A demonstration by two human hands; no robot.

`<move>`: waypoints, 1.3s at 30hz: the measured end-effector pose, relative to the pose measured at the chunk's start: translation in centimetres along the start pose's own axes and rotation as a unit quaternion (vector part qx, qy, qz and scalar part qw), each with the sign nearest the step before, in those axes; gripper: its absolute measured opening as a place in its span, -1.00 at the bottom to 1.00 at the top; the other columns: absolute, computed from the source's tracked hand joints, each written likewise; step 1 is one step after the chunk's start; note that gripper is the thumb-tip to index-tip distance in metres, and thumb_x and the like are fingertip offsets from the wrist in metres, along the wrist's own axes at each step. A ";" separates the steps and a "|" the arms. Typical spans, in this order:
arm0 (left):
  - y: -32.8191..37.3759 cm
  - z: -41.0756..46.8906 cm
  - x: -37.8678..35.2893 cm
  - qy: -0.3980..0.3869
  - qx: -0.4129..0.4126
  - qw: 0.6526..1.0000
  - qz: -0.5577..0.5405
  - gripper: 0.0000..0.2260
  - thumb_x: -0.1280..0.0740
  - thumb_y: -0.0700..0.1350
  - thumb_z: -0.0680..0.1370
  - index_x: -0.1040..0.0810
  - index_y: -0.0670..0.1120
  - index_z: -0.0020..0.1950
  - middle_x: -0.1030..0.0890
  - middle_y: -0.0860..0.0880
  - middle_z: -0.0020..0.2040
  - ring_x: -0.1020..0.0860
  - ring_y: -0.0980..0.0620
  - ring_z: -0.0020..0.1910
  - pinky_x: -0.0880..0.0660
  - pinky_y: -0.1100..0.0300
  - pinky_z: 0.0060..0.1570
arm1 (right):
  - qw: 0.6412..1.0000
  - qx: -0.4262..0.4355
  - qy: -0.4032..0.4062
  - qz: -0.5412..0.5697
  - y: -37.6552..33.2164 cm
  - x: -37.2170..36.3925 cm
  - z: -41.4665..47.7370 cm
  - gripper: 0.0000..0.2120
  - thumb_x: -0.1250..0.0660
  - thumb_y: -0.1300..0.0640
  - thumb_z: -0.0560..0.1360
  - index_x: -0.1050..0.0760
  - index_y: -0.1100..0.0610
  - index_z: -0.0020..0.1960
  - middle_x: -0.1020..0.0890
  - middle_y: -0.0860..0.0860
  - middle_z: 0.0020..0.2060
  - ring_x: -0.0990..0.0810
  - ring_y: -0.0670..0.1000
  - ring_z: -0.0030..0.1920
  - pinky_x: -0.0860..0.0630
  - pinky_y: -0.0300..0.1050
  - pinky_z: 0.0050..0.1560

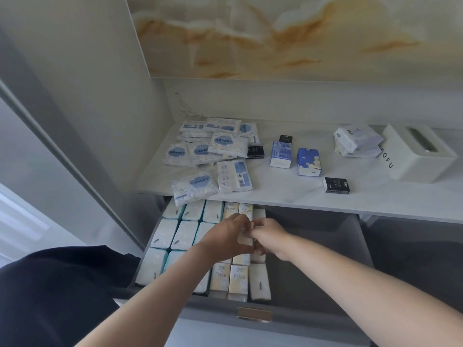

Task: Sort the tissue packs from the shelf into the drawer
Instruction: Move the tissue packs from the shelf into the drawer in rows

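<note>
From the head camera, we see our left hand [225, 235] and right hand [271, 236] meeting over the open drawer [313, 249]. The fingers of both are pinched on one small cream pack [244, 238] above the filed rows [180, 234]. More packs [213, 149] lie loose on the shelf [275, 194] above. We judge the pack light, soft and slick in its wrap, best held by its narrow ends.
</note>
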State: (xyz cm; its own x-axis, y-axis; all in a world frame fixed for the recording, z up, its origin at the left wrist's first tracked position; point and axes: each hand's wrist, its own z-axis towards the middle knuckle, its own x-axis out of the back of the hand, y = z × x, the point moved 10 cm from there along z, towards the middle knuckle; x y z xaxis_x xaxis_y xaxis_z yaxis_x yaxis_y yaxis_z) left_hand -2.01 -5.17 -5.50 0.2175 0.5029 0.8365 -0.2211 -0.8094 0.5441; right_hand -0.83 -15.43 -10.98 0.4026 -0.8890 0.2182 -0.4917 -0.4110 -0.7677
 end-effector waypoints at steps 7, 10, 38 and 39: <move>-5.5 0.4 -0.5 0.005 0.045 0.983 0.179 -0.51 -0.40 -0.08 0.52 -0.39 0.08 0.44 -0.28 0.05 0.51 -0.26 -0.02 0.48 -0.26 0.01 0.42 | 0.973 0.088 0.049 -0.208 -1.4 -0.7 2.2 -0.44 -0.39 0.29 0.43 -0.35 0.00 0.37 -0.46 0.01 0.21 -0.57 0.05 0.10 -0.46 -0.21 -0.08; -6.2 0.4 -0.7 0.011 0.033 0.981 0.190 -0.55 -0.41 -0.09 0.50 -0.45 0.08 0.37 -0.45 0.04 0.32 -0.41 -0.02 0.30 -0.40 0.06 0.25 | 0.950 0.106 0.039 -0.291 -1.4 -1.4 3.3 -0.61 -0.37 0.28 0.43 -0.48 -0.01 0.20 -0.44 0.01 0.23 -0.50 0.00 0.13 -0.42 -0.25 0.03; -4.4 4.3 3.7 0.117 0.085 0.980 0.139 -0.80 -0.26 -0.02 0.57 -0.60 0.07 0.15 -0.58 0.07 0.11 -0.55 0.02 0.07 -0.49 0.16 -0.07 | 0.943 0.218 0.076 -0.239 -7.6 4.5 1.3 -0.79 -0.26 0.09 0.54 -0.65 -0.10 0.04 -0.63 -0.25 -0.11 -0.57 -0.16 -0.07 -0.44 -0.28 -0.11; -3.6 4.6 4.2 0.130 0.079 0.982 0.115 -0.82 -0.27 -0.03 0.57 -0.61 0.06 0.11 -0.58 0.07 0.07 -0.55 0.02 0.05 -0.49 0.16 -0.12 | 0.933 0.229 0.107 -0.257 -8.0 6.2 0.8 -0.80 -0.25 0.08 0.54 -0.64 -0.11 -0.01 -0.64 -0.24 -0.10 -0.57 -0.15 -0.07 -0.46 -0.24 -0.10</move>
State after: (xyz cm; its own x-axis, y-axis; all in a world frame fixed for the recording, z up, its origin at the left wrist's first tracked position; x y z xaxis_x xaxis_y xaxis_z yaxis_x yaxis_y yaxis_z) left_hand 4.10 -1.53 -4.24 -0.0744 0.3458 0.9354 -0.0819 -0.9369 0.3398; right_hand 6.21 -17.44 -3.93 0.3078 -0.6381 0.7057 0.1246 -0.7083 -0.6948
